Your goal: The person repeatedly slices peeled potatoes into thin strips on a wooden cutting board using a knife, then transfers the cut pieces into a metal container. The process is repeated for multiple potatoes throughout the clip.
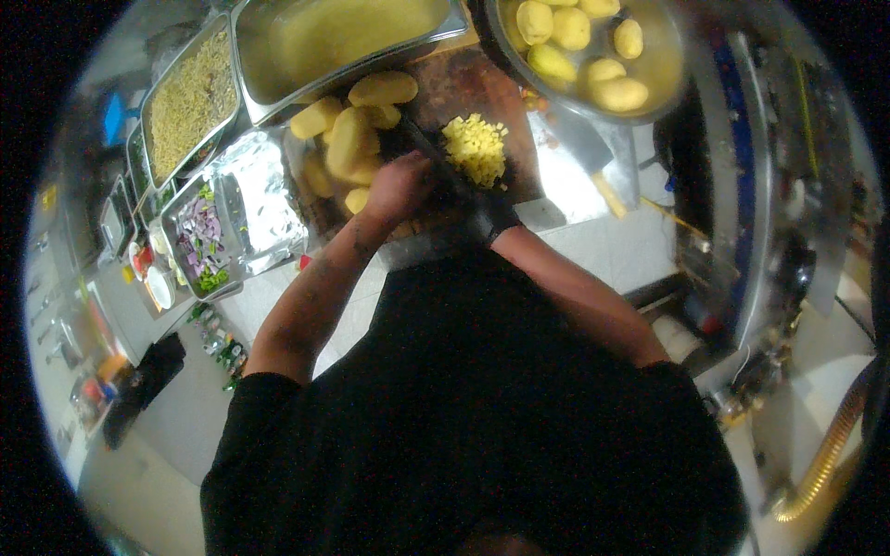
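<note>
On the dark cutting board (452, 83) a heap of diced potato (477, 149) lies right of the middle. Several peeled potatoes (352, 146) are piled at its left. My left hand (403, 182) is bare, curled beside the pile, close to a dark blade-like edge (423, 139); what its fingers touch is hidden. My right hand (480, 208) seems to wear a black glove and is at the near side of the diced heap. It blends into the dark area, so its fingers and anything in them cannot be made out.
A bowl of potatoes (589, 115) stands at the upper right, above a cleaver (584, 142) with a wooden handle on a metal surface. Metal pans stand at the upper left, one with pale liquid (348, 35), another with shredded food (195, 104). Foil (261, 194) and a tray of chopped onion (201, 236) are left.
</note>
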Action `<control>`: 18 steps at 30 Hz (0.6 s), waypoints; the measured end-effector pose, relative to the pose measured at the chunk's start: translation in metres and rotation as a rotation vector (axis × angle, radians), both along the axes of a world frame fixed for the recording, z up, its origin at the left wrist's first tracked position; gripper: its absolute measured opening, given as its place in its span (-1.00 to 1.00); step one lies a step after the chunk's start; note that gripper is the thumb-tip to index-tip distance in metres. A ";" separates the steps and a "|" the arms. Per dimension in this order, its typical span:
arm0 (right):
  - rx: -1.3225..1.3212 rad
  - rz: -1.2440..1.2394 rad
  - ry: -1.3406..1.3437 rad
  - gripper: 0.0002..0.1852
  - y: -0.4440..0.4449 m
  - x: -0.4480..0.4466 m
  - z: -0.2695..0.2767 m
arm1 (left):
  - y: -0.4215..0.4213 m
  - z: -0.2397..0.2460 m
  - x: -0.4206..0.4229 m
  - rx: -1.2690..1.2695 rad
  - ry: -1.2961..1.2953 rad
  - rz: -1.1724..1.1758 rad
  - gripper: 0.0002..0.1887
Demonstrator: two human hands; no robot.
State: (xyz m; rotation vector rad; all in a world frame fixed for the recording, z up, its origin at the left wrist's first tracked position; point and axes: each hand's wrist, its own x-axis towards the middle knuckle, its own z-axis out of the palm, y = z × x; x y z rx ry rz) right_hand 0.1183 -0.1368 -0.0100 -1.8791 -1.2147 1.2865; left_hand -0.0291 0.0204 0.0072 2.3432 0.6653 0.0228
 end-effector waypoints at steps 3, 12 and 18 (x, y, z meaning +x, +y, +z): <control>-0.043 0.128 -0.047 -0.25 0.007 0.007 0.005 | -0.002 -0.004 -0.001 0.026 0.001 -0.034 -0.81; 0.119 0.002 -0.099 -0.18 0.010 0.021 0.018 | 0.001 -0.011 0.008 0.023 -0.075 -0.122 -0.81; 0.052 -0.069 0.018 -0.25 0.014 0.014 0.020 | 0.001 0.001 0.000 0.056 -0.082 -0.028 -0.86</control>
